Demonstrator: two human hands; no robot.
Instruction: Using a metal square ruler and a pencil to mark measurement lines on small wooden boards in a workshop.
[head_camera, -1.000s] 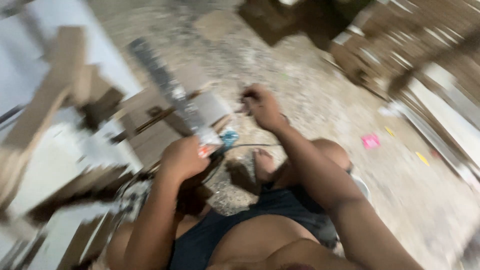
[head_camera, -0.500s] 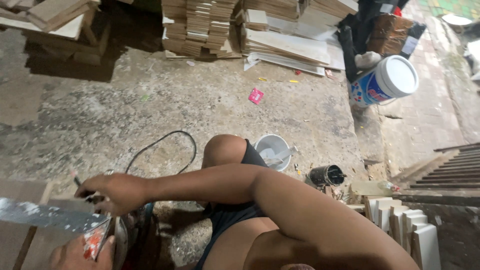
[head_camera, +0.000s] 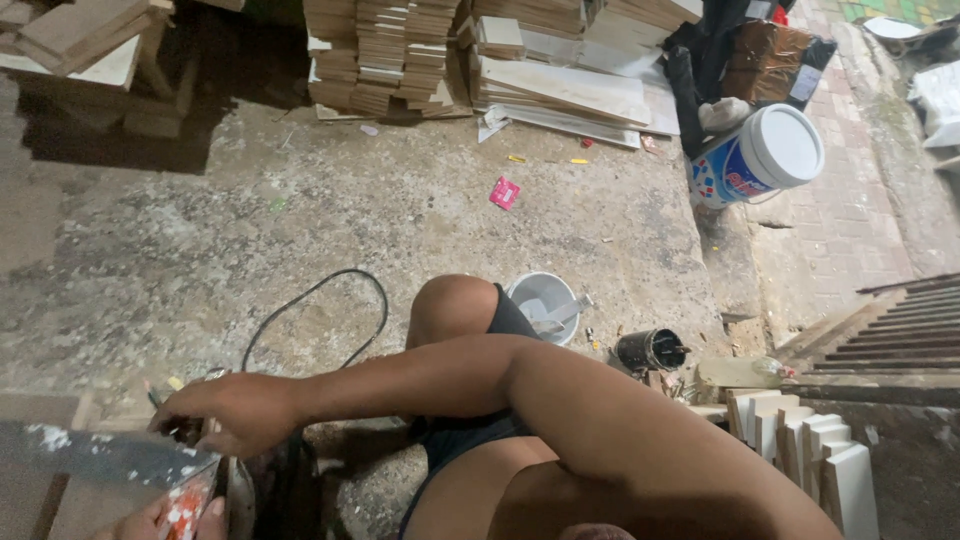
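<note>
Rough concrete floor, tile stacks at far edge. Right hand, fingers curled, pinches a pencil over a metal straightedge. Left hand mostly cropped; finger state cannot be told.

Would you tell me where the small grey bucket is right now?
In the head view, the small grey bucket stands on the concrete floor right of centre, beside the person's bent knee, left of the black can.
</note>
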